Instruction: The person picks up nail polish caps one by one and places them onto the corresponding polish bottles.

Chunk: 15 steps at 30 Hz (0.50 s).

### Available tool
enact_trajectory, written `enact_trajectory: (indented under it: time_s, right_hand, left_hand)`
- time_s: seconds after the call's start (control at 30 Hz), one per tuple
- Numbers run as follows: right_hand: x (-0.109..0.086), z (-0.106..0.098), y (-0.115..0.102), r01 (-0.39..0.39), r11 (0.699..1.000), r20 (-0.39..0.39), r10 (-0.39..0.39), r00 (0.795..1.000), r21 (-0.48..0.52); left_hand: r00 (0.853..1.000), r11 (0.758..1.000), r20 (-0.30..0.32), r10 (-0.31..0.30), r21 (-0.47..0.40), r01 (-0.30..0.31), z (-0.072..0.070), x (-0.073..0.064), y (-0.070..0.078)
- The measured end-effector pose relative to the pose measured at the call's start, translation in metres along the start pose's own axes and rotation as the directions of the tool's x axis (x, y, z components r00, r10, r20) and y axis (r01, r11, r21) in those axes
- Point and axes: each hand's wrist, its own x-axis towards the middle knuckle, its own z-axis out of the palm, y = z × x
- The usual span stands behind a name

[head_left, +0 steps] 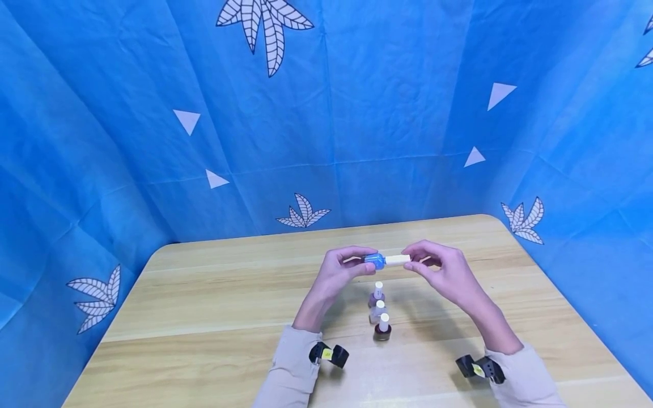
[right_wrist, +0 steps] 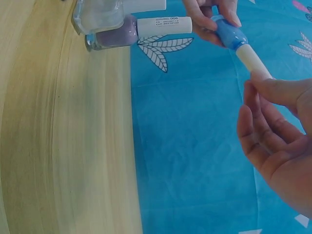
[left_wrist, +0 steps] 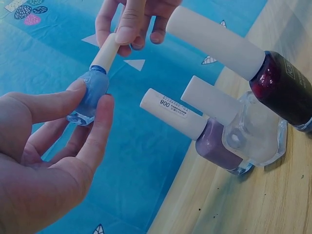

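Note:
A blue nail polish bottle (head_left: 374, 260) with a long white cap (head_left: 397, 259) is held sideways above the table, between both hands. My left hand (head_left: 343, 271) pinches its glass body between thumb and fingers. The tip of the cap is pinched by the thumb and fingers of my right hand (head_left: 442, 269). In the left wrist view the cap (left_wrist: 106, 53) meets the bottle's neck, with no gap showing. Below the hands, three more bottles stand upright in a row: a purple one (left_wrist: 214, 144), a clear one (left_wrist: 256, 131) and a dark red one (left_wrist: 285, 85), all white-capped.
The light wooden table (head_left: 204, 306) reaches out to both sides of the bottles. Behind it hangs a blue cloth (head_left: 388, 113) with white leaf and triangle prints. Each wrist wears a black strap with a camera (head_left: 329, 354).

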Motion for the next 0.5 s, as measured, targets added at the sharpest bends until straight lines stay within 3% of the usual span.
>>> enact_trajectory:
  time_s: [0.5]
  right_hand:
    - [-0.0023,-0.0007,0.0007,-0.036,0.999,0.035,0.037,0.999,-0.041]
  left_hand:
    - [1.0,1.0,0.005,0.027,0.014,-0.027,0.001,-0.0001,-0.0014]
